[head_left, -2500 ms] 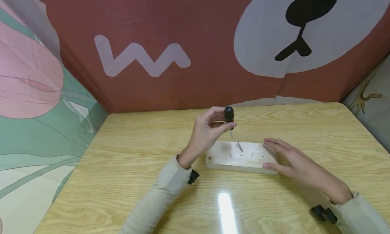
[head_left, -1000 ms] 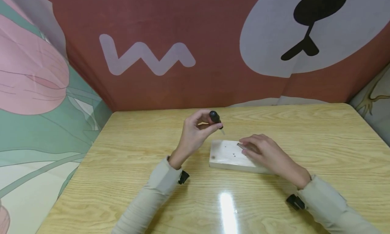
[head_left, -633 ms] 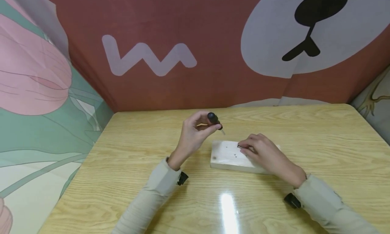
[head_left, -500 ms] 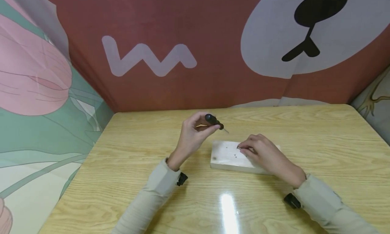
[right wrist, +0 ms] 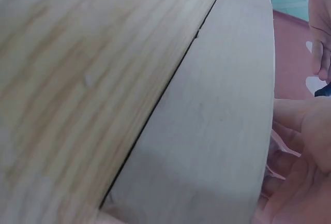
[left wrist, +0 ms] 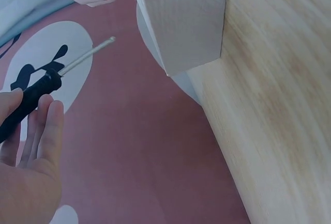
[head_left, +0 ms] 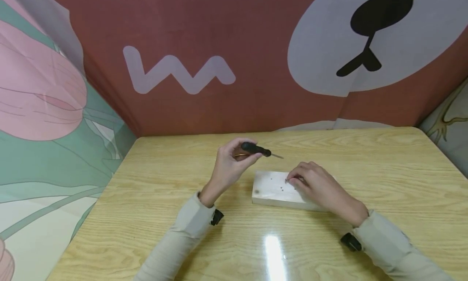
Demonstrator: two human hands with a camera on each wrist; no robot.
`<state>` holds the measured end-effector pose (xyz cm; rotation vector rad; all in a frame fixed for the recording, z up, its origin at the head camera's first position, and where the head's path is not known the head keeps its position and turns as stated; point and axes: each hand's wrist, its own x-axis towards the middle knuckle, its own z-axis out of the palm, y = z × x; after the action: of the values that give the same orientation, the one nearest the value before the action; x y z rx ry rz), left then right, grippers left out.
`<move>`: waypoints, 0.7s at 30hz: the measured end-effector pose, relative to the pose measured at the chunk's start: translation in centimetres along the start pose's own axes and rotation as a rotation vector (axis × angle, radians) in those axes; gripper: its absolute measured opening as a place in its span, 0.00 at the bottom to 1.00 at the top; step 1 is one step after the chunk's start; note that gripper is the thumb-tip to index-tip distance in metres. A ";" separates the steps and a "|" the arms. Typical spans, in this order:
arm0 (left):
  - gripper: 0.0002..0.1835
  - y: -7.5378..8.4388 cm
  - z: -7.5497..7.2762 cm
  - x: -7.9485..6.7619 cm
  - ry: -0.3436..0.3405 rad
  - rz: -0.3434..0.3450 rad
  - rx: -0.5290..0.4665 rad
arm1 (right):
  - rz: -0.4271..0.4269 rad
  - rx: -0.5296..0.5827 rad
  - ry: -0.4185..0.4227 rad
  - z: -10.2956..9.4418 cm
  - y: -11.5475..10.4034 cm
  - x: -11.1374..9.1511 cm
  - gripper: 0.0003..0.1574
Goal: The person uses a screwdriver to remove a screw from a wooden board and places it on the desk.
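Observation:
My left hand [head_left: 227,166] holds a black-handled screwdriver [head_left: 256,149] between thumb and fingers, above the left part of a pale wooden block [head_left: 268,196]. Its shaft points right and slightly down, and in the left wrist view the screwdriver tip [left wrist: 111,39] is apart from the block. With thumb and fingertips, my right hand [head_left: 319,184] pinches a small metal screw [head_left: 287,181] at the block's top face. Most of the screw is hidden by the fingers. Small dark holes show in the top face, and the right hand covers the block's right part.
The block lies flat on a wood-grain table [head_left: 164,183]. Behind the table's far edge stands a reddish printed backdrop [head_left: 204,110]. A dark wrist camera [head_left: 351,242] sits at the right cuff, and another wrist camera [head_left: 217,217] at the left cuff.
My right hand has moved left from the block's right end and taken hold of the screw. The screwdriver has moved left and swung from nearly upright to nearly level.

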<state>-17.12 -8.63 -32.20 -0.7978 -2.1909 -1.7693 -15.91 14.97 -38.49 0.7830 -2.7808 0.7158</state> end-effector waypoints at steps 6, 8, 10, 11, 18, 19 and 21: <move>0.14 -2.3 -0.1 0.0 -0.012 0.001 -0.015 | 0.012 0.011 0.006 -0.3 0.1 -0.2 0.07; 0.14 -2.8 -0.2 0.0 -0.014 0.004 -0.024 | 0.005 0.005 0.011 -0.4 0.2 -0.3 0.09; 0.13 -2.6 -0.2 -0.1 -0.018 0.005 -0.036 | -0.020 -0.004 0.022 -0.5 0.4 -0.4 0.11; 0.12 -2.3 -0.3 -0.1 -0.019 0.001 -0.038 | -0.031 -0.010 0.025 -0.6 0.5 -0.5 0.12; 0.10 -0.5 -0.6 -0.4 -0.028 -0.024 0.000 | -0.086 -0.026 0.053 -1.4 1.4 -1.1 0.12; 0.10 -0.6 -0.7 -0.5 -0.028 -0.023 0.005 | -0.083 -0.025 0.053 -1.6 1.5 -1.2 0.12; 0.09 -0.7 -0.8 -0.5 -0.027 -0.023 0.012 | -0.076 -0.030 0.054 -1.9 1.7 -1.4 0.12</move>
<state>-17.20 -9.64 -32.85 -0.8016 -2.2346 -1.7651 -15.60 17.80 -37.90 0.8453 -2.6913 0.6704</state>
